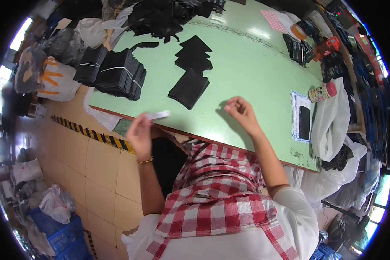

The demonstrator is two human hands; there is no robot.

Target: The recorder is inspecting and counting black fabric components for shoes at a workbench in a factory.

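My left hand [139, 133] is at the table's front edge, slightly blurred, closed on a small flat white strip [158, 115]. Over the green table my right hand [242, 113] is raised with its fingers curled together in a pinch; anything between them is too small or hidden to make out. Ahead of both hands, a stack of flat black cut pieces [189, 89] lies partly fanned out, more pieces [195, 50] overlapping behind it. On the left, bundles of similar black pieces [117, 73] are bound with white bands.
The green table [247, 65] has a heap of black scraps [160, 17] at its far left. Along the right are a dark phone [304, 122] on a white sheet, a patterned jar [323, 92] with a red lid, and a red tape dispenser [326, 48]. Blue crates [63, 234] stand lower left.
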